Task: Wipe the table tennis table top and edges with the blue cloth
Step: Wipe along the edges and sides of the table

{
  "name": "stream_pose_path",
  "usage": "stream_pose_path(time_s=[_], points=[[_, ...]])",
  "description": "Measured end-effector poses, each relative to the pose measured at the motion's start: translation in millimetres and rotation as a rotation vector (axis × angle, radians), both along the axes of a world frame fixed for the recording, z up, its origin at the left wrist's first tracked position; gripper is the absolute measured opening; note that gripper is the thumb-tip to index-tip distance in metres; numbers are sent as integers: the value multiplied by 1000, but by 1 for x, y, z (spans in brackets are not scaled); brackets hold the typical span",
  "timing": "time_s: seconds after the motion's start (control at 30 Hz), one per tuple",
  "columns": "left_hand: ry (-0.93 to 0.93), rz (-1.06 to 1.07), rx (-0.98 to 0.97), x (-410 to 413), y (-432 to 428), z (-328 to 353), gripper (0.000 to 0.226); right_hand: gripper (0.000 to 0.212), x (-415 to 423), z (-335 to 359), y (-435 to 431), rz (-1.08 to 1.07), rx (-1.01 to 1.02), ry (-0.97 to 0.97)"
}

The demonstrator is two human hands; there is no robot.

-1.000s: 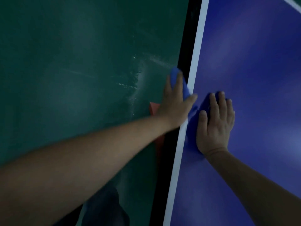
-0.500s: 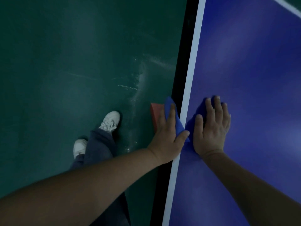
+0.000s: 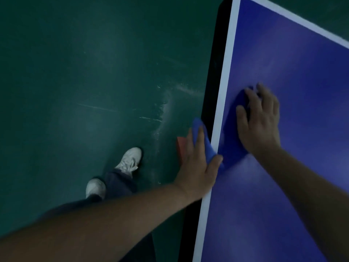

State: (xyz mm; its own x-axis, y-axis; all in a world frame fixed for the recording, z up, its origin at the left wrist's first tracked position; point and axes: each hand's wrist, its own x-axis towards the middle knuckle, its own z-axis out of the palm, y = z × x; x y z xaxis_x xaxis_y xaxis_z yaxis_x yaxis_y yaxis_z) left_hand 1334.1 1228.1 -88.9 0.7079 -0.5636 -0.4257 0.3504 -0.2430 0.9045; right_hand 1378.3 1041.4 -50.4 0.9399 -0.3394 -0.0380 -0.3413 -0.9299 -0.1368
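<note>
The blue table tennis table top (image 3: 294, 69) fills the right side, with a white line (image 3: 226, 72) along its left edge and a black side edge below it. A blue cloth (image 3: 231, 137) lies draped over that edge. My left hand (image 3: 196, 163) presses the hanging part of the cloth against the side edge with straight fingers, thumb on the white line. My right hand (image 3: 258, 125) lies flat on the part of the cloth that rests on the top. It is blurred.
Dark green floor (image 3: 75, 91) with white scuff marks lies to the left. My two white shoes (image 3: 130, 159) and dark trouser legs are close to the table. A small red object (image 3: 181, 148) sits under the table edge behind my left hand. The table's far corner line crosses the upper right.
Both hands slid the cloth along the edge toward me. Since half a second ago my right hand has moved away again across the top. My feet came into view.
</note>
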Motion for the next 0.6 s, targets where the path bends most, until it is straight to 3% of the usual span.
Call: stream_pose_path(time_s=[0.17, 0.4, 0.47, 0.6], points=[[-21, -73, -6, 13, -1, -4, 84, 60, 47, -14, -17, -50, 23, 3], [-22, 95, 68, 166, -78, 7, 77, 58, 41, -17, -19, -70, 40, -25], [-19, 127, 50, 160, -79, 7, 77, 59, 40, -16, -16, -76, 43, -17], [11, 38, -14, 64, -29, 3, 78, 60, 41, -14, -13, -92, 53, -30]])
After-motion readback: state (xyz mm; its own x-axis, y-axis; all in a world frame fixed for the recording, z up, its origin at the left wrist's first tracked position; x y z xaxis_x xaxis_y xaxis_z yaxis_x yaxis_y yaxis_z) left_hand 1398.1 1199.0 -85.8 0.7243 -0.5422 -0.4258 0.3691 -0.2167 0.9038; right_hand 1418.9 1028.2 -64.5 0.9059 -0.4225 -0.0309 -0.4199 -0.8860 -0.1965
